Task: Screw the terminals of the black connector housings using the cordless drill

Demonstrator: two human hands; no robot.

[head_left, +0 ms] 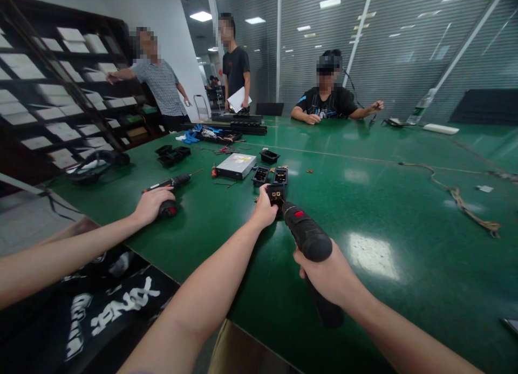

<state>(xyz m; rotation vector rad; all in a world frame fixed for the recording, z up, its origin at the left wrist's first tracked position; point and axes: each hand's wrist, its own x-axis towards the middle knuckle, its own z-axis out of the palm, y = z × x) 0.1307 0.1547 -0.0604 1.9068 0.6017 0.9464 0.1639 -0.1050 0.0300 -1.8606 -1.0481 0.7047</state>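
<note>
My left hand [264,209] is closed on a small black socket part [276,192] that stands on the green table [364,212]. My right hand [326,274] grips a black electric screwdriver [307,236] with a red button, its nose pointing at that part. Two similar black parts [270,175] lie just beyond, next to a silver disc drive [236,165].
At my left, a co-worker's hand [151,204] holds another electric screwdriver [172,186]. Black trays [173,155], tools and cables lie farther back. A frayed cord [465,201] runs across the right side. One person sits at the far edge, two stand by the shelves [60,104].
</note>
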